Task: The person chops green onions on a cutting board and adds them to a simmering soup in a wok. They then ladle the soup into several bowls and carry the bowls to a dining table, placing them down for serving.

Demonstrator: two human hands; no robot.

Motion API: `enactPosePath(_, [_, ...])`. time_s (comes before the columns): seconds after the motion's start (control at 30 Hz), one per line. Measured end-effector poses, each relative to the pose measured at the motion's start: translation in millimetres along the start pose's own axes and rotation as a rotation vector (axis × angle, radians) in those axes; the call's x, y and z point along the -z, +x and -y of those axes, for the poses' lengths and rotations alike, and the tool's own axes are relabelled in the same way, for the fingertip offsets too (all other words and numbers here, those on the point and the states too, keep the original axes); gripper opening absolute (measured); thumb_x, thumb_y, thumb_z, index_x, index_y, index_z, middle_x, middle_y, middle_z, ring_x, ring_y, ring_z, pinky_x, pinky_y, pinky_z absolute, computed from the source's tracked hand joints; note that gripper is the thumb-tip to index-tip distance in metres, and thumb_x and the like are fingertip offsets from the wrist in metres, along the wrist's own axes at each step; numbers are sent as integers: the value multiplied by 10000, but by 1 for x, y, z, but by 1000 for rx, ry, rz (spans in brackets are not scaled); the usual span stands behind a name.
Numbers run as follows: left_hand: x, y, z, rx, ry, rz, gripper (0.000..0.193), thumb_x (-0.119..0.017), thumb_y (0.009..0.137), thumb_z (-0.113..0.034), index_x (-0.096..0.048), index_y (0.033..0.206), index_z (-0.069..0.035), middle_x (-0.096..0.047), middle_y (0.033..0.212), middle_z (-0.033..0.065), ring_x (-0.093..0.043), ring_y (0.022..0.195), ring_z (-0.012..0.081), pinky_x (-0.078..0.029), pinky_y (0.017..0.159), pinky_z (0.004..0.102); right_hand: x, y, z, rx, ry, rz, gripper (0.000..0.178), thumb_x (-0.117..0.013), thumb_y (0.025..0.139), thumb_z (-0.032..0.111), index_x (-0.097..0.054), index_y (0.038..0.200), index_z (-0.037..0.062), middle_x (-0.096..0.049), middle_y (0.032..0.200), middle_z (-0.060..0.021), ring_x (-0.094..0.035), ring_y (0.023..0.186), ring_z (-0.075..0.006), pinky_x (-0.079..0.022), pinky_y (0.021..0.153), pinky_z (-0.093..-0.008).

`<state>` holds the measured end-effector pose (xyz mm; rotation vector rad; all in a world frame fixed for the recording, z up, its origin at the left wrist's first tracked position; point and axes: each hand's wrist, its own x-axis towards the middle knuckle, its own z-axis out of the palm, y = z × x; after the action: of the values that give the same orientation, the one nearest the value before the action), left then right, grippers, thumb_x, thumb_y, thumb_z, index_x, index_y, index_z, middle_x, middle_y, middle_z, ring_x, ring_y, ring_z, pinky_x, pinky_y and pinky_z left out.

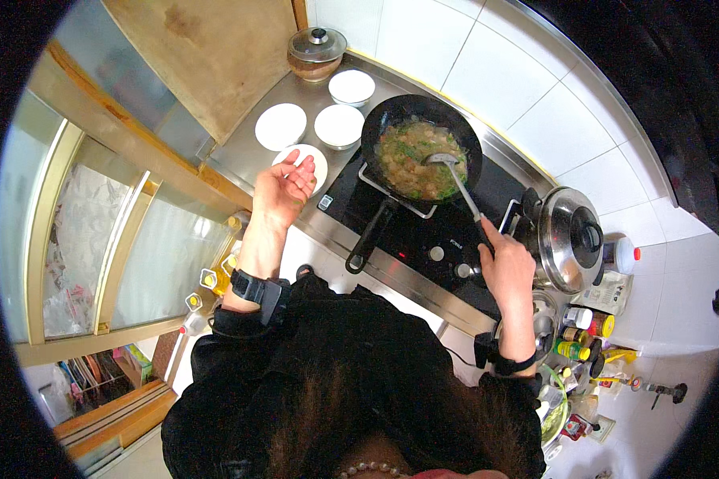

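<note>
Right hand (pixel 509 267) gripped the spatula (pixel 465 195) across the pan (pixel 407 108) rim; left hand (pixel 284 197), loosely spread, overlapped 1 dish (pixel 316 165); bare hob (pixel 497 182) separated pan from pot (pixel 563 231).

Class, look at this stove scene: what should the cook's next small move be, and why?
Probably bring the left hand onto the pan handle: that hand looks empty and open, nothing grips the handle, and the right hand holds the spatula with its head in the food, so steadying the pan might help stirring.
</note>
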<state>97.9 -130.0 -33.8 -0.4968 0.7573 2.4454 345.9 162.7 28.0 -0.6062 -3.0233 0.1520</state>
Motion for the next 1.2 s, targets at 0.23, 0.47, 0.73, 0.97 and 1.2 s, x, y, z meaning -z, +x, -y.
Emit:
enactPosePath(0.23, [3, 13, 9, 74, -36, 11, 398, -461, 801, 26, -471, 1198, 1, -584, 1106, 237, -609, 910, 288, -504, 788, 393, -33, 12, 26, 21, 13, 100, 504, -618, 839, 187, -500, 1329, 186, -639, 857, -133, -654, 734, -323, -539, 633, -439])
enactPosePath(0.47, [4, 36, 2, 177, -28, 59, 425, -461, 814, 18, -454, 1238, -3, -570, 1123, 223, -591, 913, 285, -497, 792, 385, -57, 60, 43, -184, 318, -105, 451, -630, 839, 182, -565, 1286, 201, -668, 919, -199, -649, 858, -366, -525, 742, -461])
enactPosePath(0.73, [11, 62, -24, 273, -37, 44, 430, -449, 829, 20, -444, 1258, -11, -560, 1125, 204, -583, 918, 271, -497, 774, 368, -72, 73, 57, -482, 516, 4, 471, -543, 899, 160, -472, 1343, 22, -656, 701, -204, -664, 621, -297, -518, 601, -396])
enactPosePath(0.97, [21, 96, -34, 386, -26, 79, 364, -477, 844, 8, -470, 1207, -24, -548, 1142, 225, -594, 912, 283, -505, 785, 392, -45, 56, 73, -819, 1744, 193, 777, -554, 816, -19, -136, 1471, -35, -557, 718, -107, -455, 483, -116, -348, 402, -238])
enactPosePath(1.2, [28, 115, -41, 461, -1, 45, 348, -485, 825, 10, -494, 1171, -19, -558, 1127, 215, -592, 908, 278, -501, 797, 389, -23, 50, 97, -753, 1559, 70, 740, -578, 803, 1, -220, 1448, -61, -600, 727, -116, -487, 471, -115, -362, 404, -237])
